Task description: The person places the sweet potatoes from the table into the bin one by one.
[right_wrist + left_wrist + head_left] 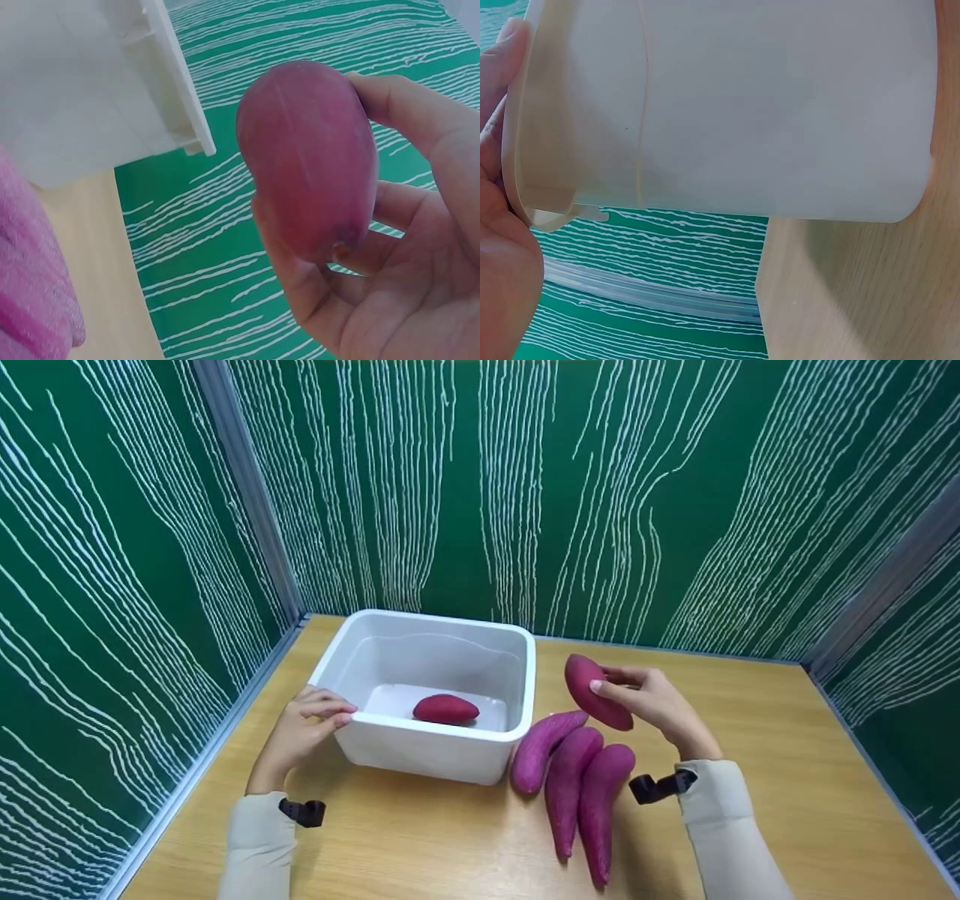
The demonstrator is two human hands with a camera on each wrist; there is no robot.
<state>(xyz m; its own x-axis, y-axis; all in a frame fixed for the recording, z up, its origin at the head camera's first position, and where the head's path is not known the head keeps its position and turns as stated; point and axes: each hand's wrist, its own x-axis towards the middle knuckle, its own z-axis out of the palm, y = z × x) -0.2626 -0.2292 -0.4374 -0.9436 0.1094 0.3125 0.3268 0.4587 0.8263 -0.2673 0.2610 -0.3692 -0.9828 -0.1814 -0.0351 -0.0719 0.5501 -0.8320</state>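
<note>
My right hand (661, 706) holds a dark red sweet potato (590, 690) between thumb and fingers, raised to the right of a white plastic bin (431, 750). In the right wrist view this sweet potato (309, 161) is tilted, its stem end toward the palm. My left hand (296, 735) grips the bin's rim at the near left corner; thumb and fingers lie on either side of the rim in the left wrist view. Inside the bin, another red sweet potato (445, 709) lies on the floor. Several long purple sweet potatoes (574, 780) lie side by side just right of the bin.
A wooden table (795, 780) carries everything. Green panels (585, 510) with white wavy lines enclose it at the back and sides, with grey metal posts (259, 502) at the corners. Small black cameras (664, 787) sit on both wrists.
</note>
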